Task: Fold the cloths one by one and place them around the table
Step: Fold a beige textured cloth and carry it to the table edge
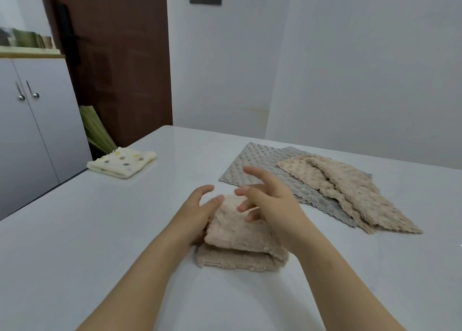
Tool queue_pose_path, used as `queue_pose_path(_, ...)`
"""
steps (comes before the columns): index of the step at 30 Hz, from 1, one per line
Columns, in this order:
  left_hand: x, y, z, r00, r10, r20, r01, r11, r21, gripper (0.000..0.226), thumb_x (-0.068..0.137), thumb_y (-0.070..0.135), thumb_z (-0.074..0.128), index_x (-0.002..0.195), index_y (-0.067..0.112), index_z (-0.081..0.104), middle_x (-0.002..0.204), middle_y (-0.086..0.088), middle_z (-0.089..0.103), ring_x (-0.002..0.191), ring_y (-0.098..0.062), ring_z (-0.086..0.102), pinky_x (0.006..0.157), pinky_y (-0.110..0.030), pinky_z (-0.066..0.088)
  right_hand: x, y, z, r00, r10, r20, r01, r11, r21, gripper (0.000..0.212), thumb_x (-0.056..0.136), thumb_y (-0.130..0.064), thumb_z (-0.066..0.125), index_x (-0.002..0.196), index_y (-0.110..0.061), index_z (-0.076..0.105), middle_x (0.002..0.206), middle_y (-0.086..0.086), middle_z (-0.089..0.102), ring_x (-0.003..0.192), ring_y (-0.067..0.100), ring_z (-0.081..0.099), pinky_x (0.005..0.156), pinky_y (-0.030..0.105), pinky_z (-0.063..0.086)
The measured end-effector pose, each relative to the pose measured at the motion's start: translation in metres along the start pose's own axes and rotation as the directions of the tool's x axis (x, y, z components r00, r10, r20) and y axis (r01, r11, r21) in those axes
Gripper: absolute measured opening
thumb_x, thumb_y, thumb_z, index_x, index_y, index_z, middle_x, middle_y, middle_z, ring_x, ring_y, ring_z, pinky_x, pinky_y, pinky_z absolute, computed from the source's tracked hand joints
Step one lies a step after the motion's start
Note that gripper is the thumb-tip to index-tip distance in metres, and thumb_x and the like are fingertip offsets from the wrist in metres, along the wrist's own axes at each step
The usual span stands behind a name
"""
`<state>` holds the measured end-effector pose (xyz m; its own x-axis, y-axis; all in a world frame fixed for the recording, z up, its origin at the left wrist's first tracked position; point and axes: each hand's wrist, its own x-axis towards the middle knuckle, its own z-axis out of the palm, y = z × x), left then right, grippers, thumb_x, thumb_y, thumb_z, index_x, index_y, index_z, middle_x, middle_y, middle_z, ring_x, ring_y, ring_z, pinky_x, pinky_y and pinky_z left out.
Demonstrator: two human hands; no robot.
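Two bare forearms [140, 268] are seen reaching in over the near edge of the table [75, 230]. The left hand [197, 208] is laid against the left side of a folded beige cloth [240, 245], fingers relaxed and nothing pinched. The right hand [272, 205] is held just above it, fingers spread wide and holding nothing. The cloth lies near the table's middle, its upper layer slightly askew. With no firm hold on it, the fold could spring open or slide if nudged. A folded cream dotted cloth [122, 163] is set at the left edge. Toward the far right, a grey cloth [257, 165] lies unfolded under a tan cloth [355, 193].
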<state>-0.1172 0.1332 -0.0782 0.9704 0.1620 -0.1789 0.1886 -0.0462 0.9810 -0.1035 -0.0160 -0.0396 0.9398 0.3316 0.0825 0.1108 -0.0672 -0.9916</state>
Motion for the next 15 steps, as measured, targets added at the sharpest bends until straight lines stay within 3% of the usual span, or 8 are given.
queue_pose_path(2,0.0,-0.002,0.0,0.998,0.053,0.027,-0.054,0.997,0.059,0.022,0.087,0.017,0.061,0.103,0.032,0.059,0.086,-0.008,0.065,0.071,-0.019,0.059,0.068,-0.029,0.047,0.0,0.01,-0.007,0.974,-0.089,-0.207,0.077,0.995,-0.066,0.026,0.087,-0.008,0.055,0.098,-0.029,0.062,0.078,-0.003,0.066,0.056,-0.001,0.056,0.058,0.022,0.045)
queue_pose_path(4,-0.001,-0.003,0.0,0.994,0.105,0.027,-0.107,0.989,0.101,0.02,0.084,0.007,0.062,0.09,0.026,0.065,0.068,-0.001,0.055,0.061,-0.013,0.051,0.059,-0.022,0.04,-0.002,0.021,-0.013,0.941,-0.148,-0.303,0.09,0.976,-0.198,0.025,0.086,-0.009,0.055,0.086,-0.033,0.061,0.074,-0.005,0.065,0.054,-0.004,0.052,0.058,0.016,0.042)
queue_pose_path(8,0.003,-0.004,-0.003,0.989,0.149,-0.015,-0.142,0.969,0.202,0.021,0.082,0.008,0.064,0.083,0.029,0.066,0.067,0.004,0.051,0.061,-0.01,0.048,0.063,-0.021,0.038,-0.006,0.035,-0.018,0.961,-0.172,-0.215,0.079,0.92,-0.383,0.022,0.086,-0.012,0.058,0.08,-0.033,0.062,0.073,-0.011,0.062,0.061,-0.009,0.052,0.055,0.004,0.038)
queue_pose_path(13,0.002,-0.007,-0.008,0.99,0.144,0.008,-0.138,0.933,0.332,0.024,0.076,0.009,0.068,0.079,0.032,0.065,0.083,0.005,0.06,0.076,-0.008,0.056,0.074,-0.024,0.044,-0.007,0.042,-0.018,0.976,-0.172,-0.129,0.087,0.864,-0.497,0.03,0.081,-0.011,0.062,0.072,-0.039,0.056,0.066,-0.012,0.059,0.063,-0.009,0.051,0.06,0.004,0.039)
queue_pose_path(15,0.001,-0.005,-0.007,0.979,0.202,-0.033,-0.167,0.88,0.445,0.029,0.074,0.008,0.068,0.077,0.036,0.062,0.097,0.008,0.059,0.085,-0.012,0.056,0.082,-0.028,0.046,-0.008,0.043,-0.017,0.982,-0.17,-0.082,0.098,0.831,-0.548,0.03,0.08,-0.013,0.065,0.071,-0.039,0.055,0.066,-0.015,0.058,0.065,-0.01,0.052,0.063,0.003,0.039)
